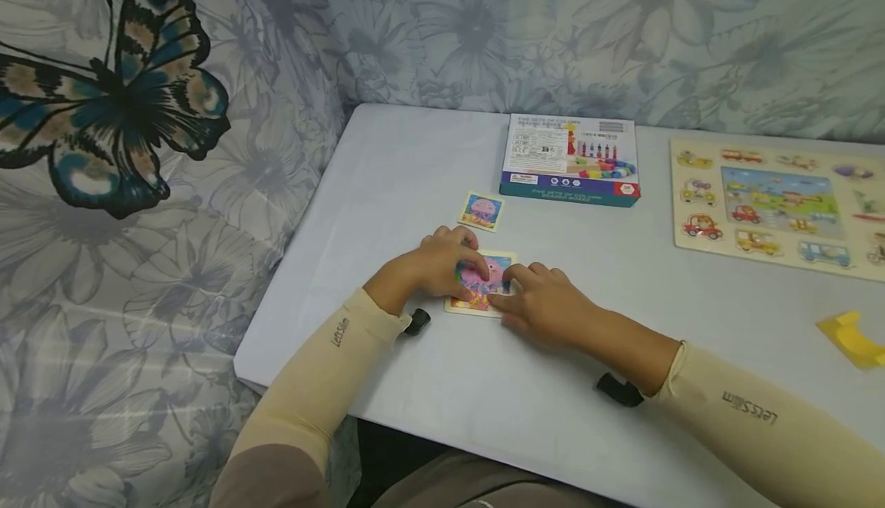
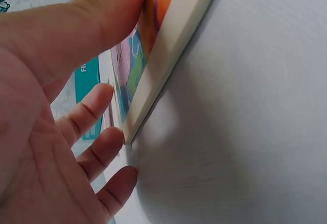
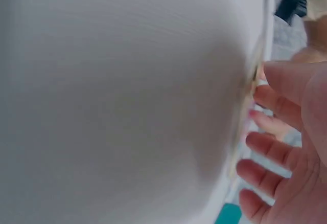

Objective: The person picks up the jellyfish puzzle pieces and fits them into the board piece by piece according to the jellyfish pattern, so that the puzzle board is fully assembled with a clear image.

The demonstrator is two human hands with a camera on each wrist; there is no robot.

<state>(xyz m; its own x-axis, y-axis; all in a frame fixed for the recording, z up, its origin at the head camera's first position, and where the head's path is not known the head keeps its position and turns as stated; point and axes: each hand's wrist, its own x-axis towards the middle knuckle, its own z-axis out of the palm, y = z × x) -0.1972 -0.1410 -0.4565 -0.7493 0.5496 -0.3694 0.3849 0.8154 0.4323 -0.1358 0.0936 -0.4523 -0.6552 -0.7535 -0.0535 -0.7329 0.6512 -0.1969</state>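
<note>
A small square wooden jigsaw puzzle (image 1: 495, 267) with a pink jellyfish picture lies on the table under both hands. My left hand (image 1: 442, 262) reaches over its left side, thumb and index fingertip set apart on the picture. In the left wrist view, the thumb presses near the puzzle's pale wooden frame (image 2: 153, 81), and the other fingers extend past the edge. My right hand (image 1: 549, 304) has its thumb and index finger at the puzzle's right side; I cannot tell whether they pinch a piece. Behind the puzzle lies a matching jellyfish picture card (image 1: 482, 210).
A beaded-toy box (image 1: 570, 161) lies at the back. To the right are a wooden vehicle puzzle board (image 1: 705, 185) and a yellow curved piece (image 1: 853, 341). The white table (image 1: 387, 162) meets patterned fabric on the left and at the back.
</note>
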